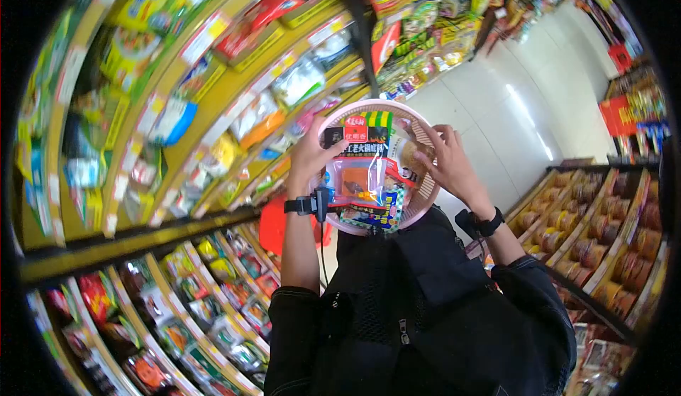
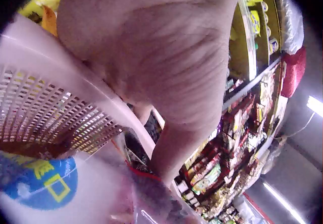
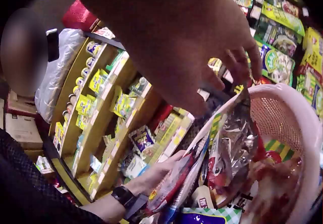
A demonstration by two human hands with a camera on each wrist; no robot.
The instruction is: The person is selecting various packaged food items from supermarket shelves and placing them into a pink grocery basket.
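At the far left, tan shelves (image 1: 142, 116) are filled with colourful packets, and more packets are held on the lower shelves (image 1: 170, 318). A red, smooth-surfaced object (image 1: 277, 227) is partly hidden behind the left forearm.

At the left rim of a round pink perforated plastic basket (image 1: 423, 208), the left hand (image 1: 312, 155) is placed; the rim is gripped, with the thumb laid inward over the packets and the fingers wrapped round the outside. Inside the basket, a black-and-red packet with white lettering (image 1: 357, 135) lies towards the far rim. A clear-fronted packet with an orange-brown block (image 1: 358, 182) is seen at the centre, and a blue packet with a green checked border (image 1: 372, 216) by the near rim. A clear packet with tan contents (image 1: 411, 156) is set towards the right rim.

Over the right rim, the right hand (image 1: 454, 165) is held with its fingers bent and apart; whether a packet is touched cannot be told. Black straps are worn on both wrists.

Farther right, pale floor tiles (image 1: 507, 98) and slanted shelves of round packaged goods (image 1: 589, 233) are seen.
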